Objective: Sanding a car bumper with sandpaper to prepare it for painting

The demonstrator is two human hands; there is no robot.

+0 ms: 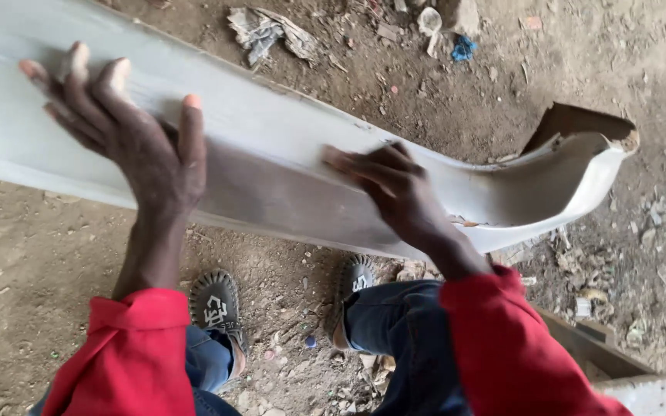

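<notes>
A long white car bumper panel (pixel 287 146) stretches from the upper left across to the right, where it curves up at a cracked end (pixel 587 154). My left hand (pixel 129 135) lies flat on its left part, fingers spread. My right hand (pixel 391 189) presses on the middle of the panel with fingers bent over something flat that I cannot make out; the hand is blurred. Both arms wear red sleeves.
Bare dirt ground with scattered rubbish lies all around: crumpled paper (pixel 267 31) and a blue scrap (pixel 464 50) beyond the panel. My two feet in dark woven shoes (pixel 216 304) stand under the panel. A wooden edge (pixel 595 347) sits at the lower right.
</notes>
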